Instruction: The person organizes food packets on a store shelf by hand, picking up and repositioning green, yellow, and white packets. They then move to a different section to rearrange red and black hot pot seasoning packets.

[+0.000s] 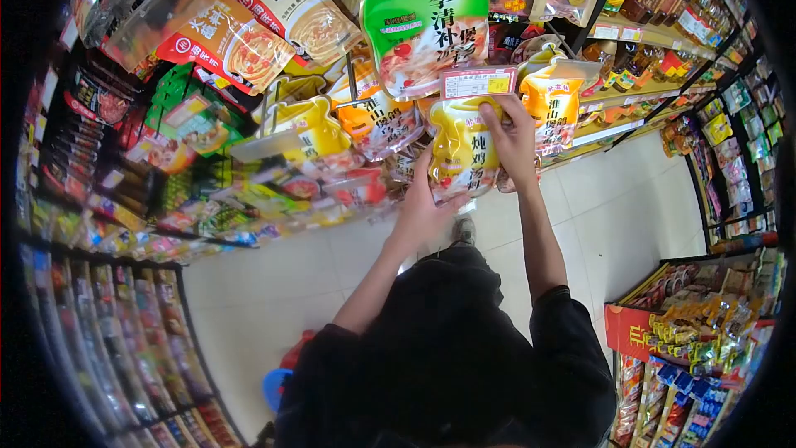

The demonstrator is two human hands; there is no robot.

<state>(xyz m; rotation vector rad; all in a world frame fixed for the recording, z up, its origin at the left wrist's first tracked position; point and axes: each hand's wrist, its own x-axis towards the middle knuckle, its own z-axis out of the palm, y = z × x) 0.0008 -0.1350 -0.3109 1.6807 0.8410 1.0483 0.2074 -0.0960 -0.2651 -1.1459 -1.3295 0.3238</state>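
Note:
A yellow soup seasoning packet (454,153) hangs at the front of the rack, and both hands are on it. My left hand (427,203) grips its lower left side, fingers partly behind it. My right hand (516,137) holds its right edge, thumb on the front near the top. A price tag (478,83) sits just above the packet. Higher up is a large green packet (427,17). Orange packets (551,104) hang to the right, and another yellow packet (311,129) hangs to the left.
Hotpot dip packets (228,33) hang at upper left. Bottles line the shelves (647,37) at upper right. A display stand with a red sign (628,330) stands at lower right, shelving (124,332) at lower left. A blue round object (275,386) is on the tiled floor (257,307).

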